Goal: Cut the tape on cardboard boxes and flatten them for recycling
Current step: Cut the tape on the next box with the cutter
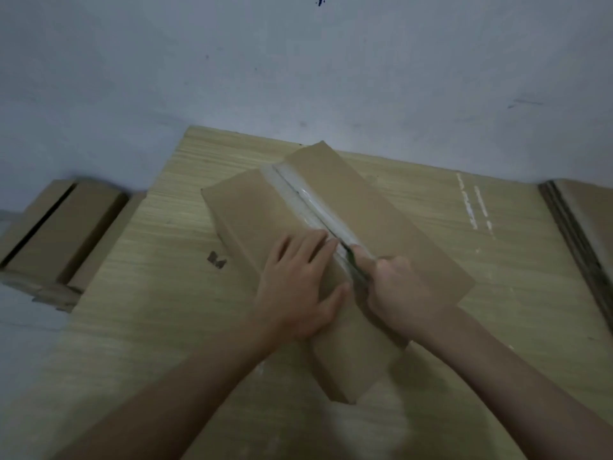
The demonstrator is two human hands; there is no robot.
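one taped box (265, 224) on wood-grain board (149, 327) w/ pale wall (298, 61) behind.

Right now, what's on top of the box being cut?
On the cardboard box: a clear tape strip along the seam, the left hand pressing flat, and the right hand gripping a cutter. Contents hidden.

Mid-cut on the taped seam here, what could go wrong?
The left hand presses flat on the brown cardboard box, fingertips right beside the dark blade gripped by the right hand; a slip could nick them. The box sits skewed on the pale wooden board and might slide.
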